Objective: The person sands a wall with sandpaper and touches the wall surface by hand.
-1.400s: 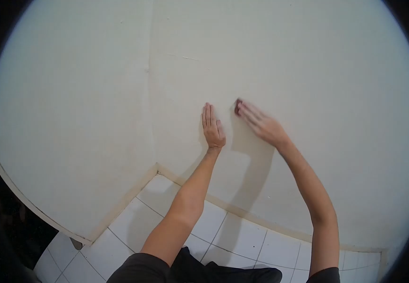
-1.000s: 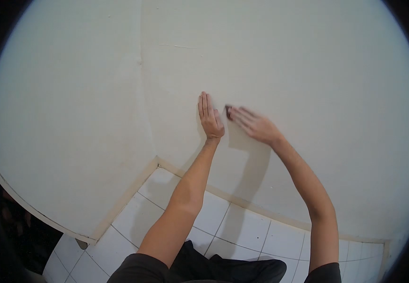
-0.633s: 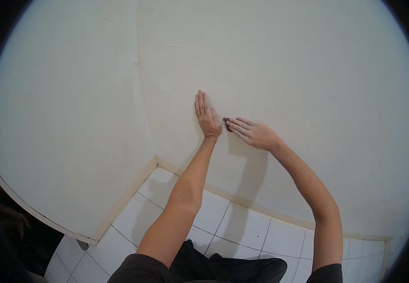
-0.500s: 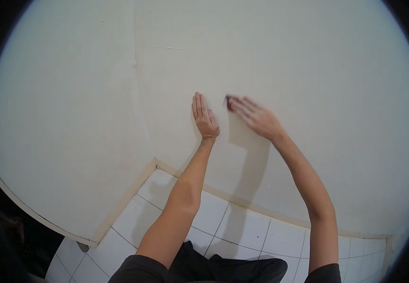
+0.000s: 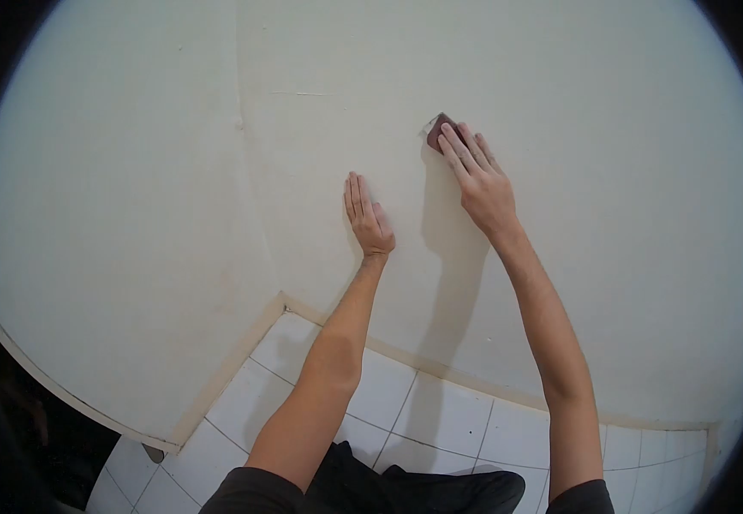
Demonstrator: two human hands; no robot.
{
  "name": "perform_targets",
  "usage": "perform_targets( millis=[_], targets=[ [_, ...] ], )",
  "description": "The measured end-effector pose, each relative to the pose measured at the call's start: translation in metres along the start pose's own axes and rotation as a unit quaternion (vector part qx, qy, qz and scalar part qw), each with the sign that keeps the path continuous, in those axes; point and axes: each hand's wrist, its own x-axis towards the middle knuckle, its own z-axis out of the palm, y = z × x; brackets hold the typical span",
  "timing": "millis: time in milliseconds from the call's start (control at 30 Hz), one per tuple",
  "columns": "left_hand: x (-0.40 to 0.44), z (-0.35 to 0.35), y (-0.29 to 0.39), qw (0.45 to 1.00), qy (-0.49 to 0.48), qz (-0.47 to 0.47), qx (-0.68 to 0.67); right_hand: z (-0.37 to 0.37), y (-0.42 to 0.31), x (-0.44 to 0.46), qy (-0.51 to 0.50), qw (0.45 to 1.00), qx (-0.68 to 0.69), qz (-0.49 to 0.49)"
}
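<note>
Right hand [image 5: 489,190], right of frame centre: holding a dark reddish pad [image 5: 443,134] (pale at its left corner) against the wall [image 5: 602,214], upper centre of frame. Left hand [image 5: 369,219], near frame centre: resting on the wall, fingers straight and close together, holding nothing visible.

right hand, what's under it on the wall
Under the right hand, a dark reddish pad shows past the fingertips, against the wall. The rest of the pad and the wall beneath are covered.
</note>
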Motion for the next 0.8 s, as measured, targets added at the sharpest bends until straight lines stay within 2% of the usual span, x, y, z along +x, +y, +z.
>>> perform_targets(
  millis=[33, 133, 233, 400, 533, 633, 733, 800],
  targets=[
    [0.000, 0.000, 0.000, 1.000, 0.001, 0.000, -0.001, -0.002, 0.001, 0.001, 0.006, 1.000, -0.021, 0.020],
    [-0.002, 0.000, 0.000, 1.000, 0.006, 0.000, -0.005, 0.027, -0.023, -0.033, -0.060, 0.991, 0.100, -0.066],
    [-0.002, 0.001, -0.001, 1.000, 0.010, 0.001, -0.009, 0.024, -0.040, -0.052, -0.105, 0.987, 0.037, -0.118],
    [-0.001, 0.000, 0.000, 1.000, 0.012, 0.008, -0.011, -0.002, -0.015, -0.010, 0.006, 0.998, -0.024, 0.055],
    [-0.002, -0.002, 0.001, 1.000, 0.005, 0.006, -0.010, 0.024, -0.032, -0.018, -0.030, 0.999, 0.022, -0.034],
    [-0.001, 0.000, 0.000, 1.000, 0.010, 0.008, -0.013, 0.014, -0.021, -0.023, -0.016, 0.999, 0.017, 0.031],
    [-0.002, 0.000, 0.000, 1.000, 0.012, 0.002, -0.011, 0.005, -0.021, -0.021, -0.006, 0.995, -0.058, 0.076],
    [-0.003, -0.001, 0.000, 1.000, 0.010, 0.001, -0.007, 0.018, -0.027, -0.026, -0.035, 0.999, -0.016, -0.013]
  ],
)
